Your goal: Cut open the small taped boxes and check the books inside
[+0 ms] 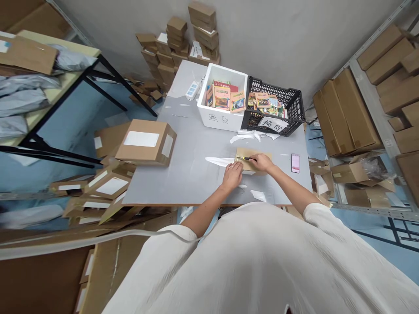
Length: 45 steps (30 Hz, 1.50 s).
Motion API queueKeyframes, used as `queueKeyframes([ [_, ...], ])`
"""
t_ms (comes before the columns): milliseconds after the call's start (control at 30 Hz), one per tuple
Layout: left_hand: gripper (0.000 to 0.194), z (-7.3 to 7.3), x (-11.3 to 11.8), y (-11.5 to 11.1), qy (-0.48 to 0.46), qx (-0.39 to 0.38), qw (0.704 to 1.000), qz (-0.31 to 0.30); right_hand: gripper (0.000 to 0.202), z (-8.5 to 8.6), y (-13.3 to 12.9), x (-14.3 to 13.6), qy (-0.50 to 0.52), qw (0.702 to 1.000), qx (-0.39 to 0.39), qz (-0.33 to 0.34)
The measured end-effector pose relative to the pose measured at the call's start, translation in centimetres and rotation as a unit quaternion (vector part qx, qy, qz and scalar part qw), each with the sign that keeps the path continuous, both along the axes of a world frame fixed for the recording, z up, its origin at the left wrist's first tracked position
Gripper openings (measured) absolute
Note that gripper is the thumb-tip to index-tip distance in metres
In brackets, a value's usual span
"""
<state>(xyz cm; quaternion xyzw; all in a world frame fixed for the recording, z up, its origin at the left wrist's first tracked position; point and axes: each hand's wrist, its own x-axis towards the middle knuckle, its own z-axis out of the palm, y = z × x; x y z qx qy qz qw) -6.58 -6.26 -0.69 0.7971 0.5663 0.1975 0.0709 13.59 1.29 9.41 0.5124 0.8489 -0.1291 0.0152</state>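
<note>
A small tan cardboard box, plain and oblong with glossy tape at its left end and a white patch low on its near side, lies on the grey table near the front edge. The left hand rests on its near left corner, fingers bent and close together; the right hand has its fingers curled round one black-and-yellow cutter, its tip over the taped end. Handwriting marks one white tub "退货" and, on a card, one black crate "换货" (the book titles inside are mostly too small to read). One larger carton, with two white labels, and one phone also lie on the table.
</note>
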Motion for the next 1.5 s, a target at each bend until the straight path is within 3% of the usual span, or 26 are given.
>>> queueKeyframes([
  [267,0.062,0.1,0.0,-0.1,0.005,-0.001,1.000,0.002,0.042,0.1,0.8,0.3,-0.009,1.000,0.002,0.009],
  [467,0.057,0.5,0.4,-0.2,0.006,0.003,1.000,0.019,0.040,0.2,1.4,2.3,-0.024,1.000,-0.010,-0.013],
  [833,0.047,1.2,1.2,0.8,0.047,-0.008,0.998,0.052,0.036,-0.6,1.3,11.7,-0.053,0.993,-0.033,-0.096],
  [1200,0.037,1.2,1.7,1.5,0.061,-0.014,0.995,0.078,0.031,-1.7,0.3,19.6,0.026,0.985,-0.036,-0.167],
  [1500,0.063,1.7,7.6,5.3,0.097,-0.052,0.991,-0.073,0.028,-6.0,-2.2,20.3,0.232,0.936,-0.124,-0.232],
])
